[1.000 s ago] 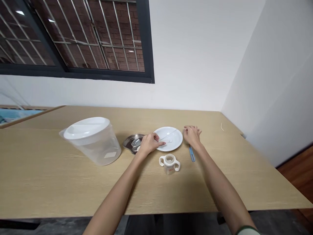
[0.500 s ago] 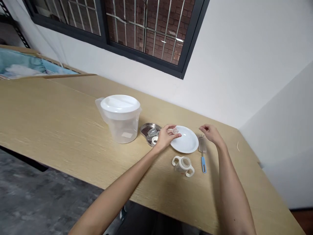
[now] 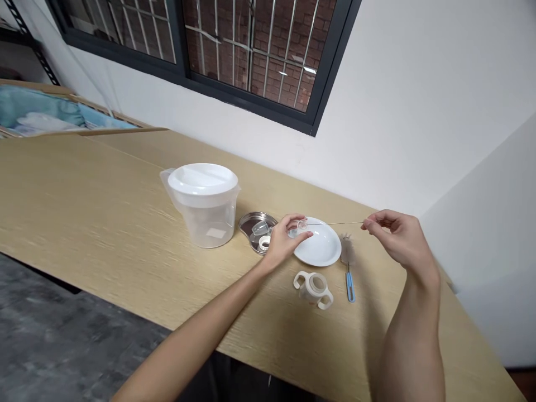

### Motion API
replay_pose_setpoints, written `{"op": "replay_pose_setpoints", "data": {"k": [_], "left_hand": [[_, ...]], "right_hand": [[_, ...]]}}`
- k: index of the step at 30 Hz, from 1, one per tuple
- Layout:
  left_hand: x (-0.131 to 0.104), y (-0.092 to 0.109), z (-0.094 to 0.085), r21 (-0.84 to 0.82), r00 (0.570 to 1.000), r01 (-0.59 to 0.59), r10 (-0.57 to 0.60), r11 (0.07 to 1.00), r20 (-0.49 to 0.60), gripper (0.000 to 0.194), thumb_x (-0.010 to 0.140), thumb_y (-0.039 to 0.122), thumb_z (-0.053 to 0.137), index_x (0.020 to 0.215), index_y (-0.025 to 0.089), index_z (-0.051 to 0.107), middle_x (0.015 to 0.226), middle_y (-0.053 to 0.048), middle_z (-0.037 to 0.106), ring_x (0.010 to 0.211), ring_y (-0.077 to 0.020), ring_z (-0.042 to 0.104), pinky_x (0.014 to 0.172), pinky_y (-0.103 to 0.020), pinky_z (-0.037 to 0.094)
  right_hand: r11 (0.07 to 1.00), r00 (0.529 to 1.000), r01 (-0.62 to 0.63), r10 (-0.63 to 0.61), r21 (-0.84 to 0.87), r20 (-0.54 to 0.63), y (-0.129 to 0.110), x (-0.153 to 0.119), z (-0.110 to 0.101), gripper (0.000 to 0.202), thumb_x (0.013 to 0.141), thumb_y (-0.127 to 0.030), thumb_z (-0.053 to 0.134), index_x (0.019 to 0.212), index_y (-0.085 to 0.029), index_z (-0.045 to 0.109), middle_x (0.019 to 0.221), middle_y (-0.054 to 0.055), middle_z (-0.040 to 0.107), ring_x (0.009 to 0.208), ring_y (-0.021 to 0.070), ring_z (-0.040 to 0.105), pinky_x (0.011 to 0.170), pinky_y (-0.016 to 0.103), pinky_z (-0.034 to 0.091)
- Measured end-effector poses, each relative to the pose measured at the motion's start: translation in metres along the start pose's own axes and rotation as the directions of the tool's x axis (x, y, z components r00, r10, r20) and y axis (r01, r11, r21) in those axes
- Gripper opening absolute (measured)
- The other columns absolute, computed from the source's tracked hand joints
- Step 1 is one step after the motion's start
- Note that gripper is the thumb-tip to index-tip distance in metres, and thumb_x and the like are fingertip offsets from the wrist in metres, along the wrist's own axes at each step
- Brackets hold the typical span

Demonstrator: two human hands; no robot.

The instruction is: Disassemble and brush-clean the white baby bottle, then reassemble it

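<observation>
My left hand (image 3: 288, 237) is closed around a small clear round plastic part (image 3: 302, 225), above the left edge of a white plate (image 3: 320, 251). A thin wire-like rod (image 3: 339, 224) runs level from this part to my right hand (image 3: 397, 237), which pinches its far end. Whether the rod's near tip sits inside the part, I cannot tell. Under my hands a bottle brush (image 3: 350, 287) with a blue handle lies right of the plate. Nearer to me stands a clear cup (image 3: 314, 289) with two white handles.
Left of my left hand, a steel kidney-shaped dish (image 3: 248, 216) holds a clear plastic piece (image 3: 260, 228) and a white ring (image 3: 264, 242). A clear pitcher (image 3: 205, 220) with a white lid stands farther left. The wall and a barred window (image 3: 251, 50) bound the table's back.
My right hand has moved right, away from the left hand, and the thin rod now shows stretched between them. My left hand stays almost in place with the clear part.
</observation>
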State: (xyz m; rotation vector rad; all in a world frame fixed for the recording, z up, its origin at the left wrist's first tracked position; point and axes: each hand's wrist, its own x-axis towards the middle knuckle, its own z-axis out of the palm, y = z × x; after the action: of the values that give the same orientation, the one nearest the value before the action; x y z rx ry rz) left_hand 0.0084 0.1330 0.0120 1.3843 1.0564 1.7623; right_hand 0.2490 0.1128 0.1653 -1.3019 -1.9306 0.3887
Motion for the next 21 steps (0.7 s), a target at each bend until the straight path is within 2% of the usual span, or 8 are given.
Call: {"op": "replay_pose_setpoints", "data": {"k": [6,10,12,14,18,21], "left_hand": [[0.001,0.000,-0.001,0.038,1.000,-0.026,0.026,0.999,0.014,0.048,0.071,0.040,0.084,0.111,0.019,0.066,0.117,-0.010,0.071,0.107,-0.0214,0.069,0.099,-0.036,0.056],[0.001,0.001,-0.002,0.110,0.998,-0.055,0.052,0.992,0.027,0.044,0.073,0.039,0.082,0.111,0.020,0.068,0.117,-0.009,0.072,0.107,-0.0219,0.069,0.102,-0.038,0.055],[0.000,0.002,-0.003,0.164,0.996,-0.081,0.075,0.983,0.043,0.041,0.075,0.037,0.081,0.110,0.020,0.068,0.116,-0.008,0.073,0.106,-0.0214,0.069,0.102,-0.038,0.055],[-0.002,0.003,-0.002,0.203,0.993,-0.108,0.099,0.973,0.057,0.039,0.076,0.036,0.080,0.110,0.021,0.069,0.115,-0.007,0.073,0.105,-0.0209,0.070,0.102,-0.038,0.055],[-0.008,0.006,0.002,0.193,0.988,-0.146,0.134,0.970,0.070,0.040,0.078,0.039,0.079,0.113,0.021,0.069,0.117,-0.007,0.073,0.108,-0.0211,0.069,0.103,-0.038,0.055],[-0.011,0.007,0.006,0.114,0.986,-0.163,0.157,0.980,0.058,0.044,0.077,0.040,0.080,0.115,0.021,0.067,0.120,-0.008,0.072,0.111,-0.0213,0.069,0.104,-0.038,0.056]], "right_hand": [[0.994,0.998,0.064,-0.065,-0.087,-0.006,0.000,0.006,0.009,0.024,0.080,-0.038,0.065,0.074,-0.017,0.072,0.068,0.003,0.065,0.059,0.0140,0.055,0.055,0.027,0.041],[0.983,0.991,0.121,-0.127,-0.139,-0.033,-0.012,0.001,0.013,0.020,0.080,-0.035,0.066,0.070,-0.018,0.070,0.064,0.002,0.065,0.056,0.0143,0.056,0.052,0.026,0.041],[0.972,0.979,0.189,-0.198,-0.139,-0.055,-0.019,-0.003,0.018,0.018,0.082,-0.033,0.065,0.072,-0.018,0.070,0.065,0.002,0.066,0.057,0.0145,0.058,0.053,0.026,0.043],[0.945,0.947,0.298,-0.311,-0.137,-0.082,-0.027,-0.007,0.025,0.018,0.087,-0.031,0.064,0.077,-0.019,0.071,0.069,0.001,0.069,0.061,0.0144,0.061,0.057,0.026,0.045],[0.839,0.840,0.509,-0.533,-0.191,-0.104,-0.039,-0.012,0.038,0.019,0.098,-0.029,0.056,0.088,-0.021,0.070,0.080,0.001,0.071,0.071,0.0138,0.065,0.068,0.025,0.048],[0.803,0.800,0.547,-0.585,-0.237,-0.135,-0.044,-0.015,0.043,0.019,0.101,-0.028,0.051,0.091,-0.021,0.066,0.081,0.002,0.070,0.073,0.0136,0.065,0.069,0.025,0.048]]}}
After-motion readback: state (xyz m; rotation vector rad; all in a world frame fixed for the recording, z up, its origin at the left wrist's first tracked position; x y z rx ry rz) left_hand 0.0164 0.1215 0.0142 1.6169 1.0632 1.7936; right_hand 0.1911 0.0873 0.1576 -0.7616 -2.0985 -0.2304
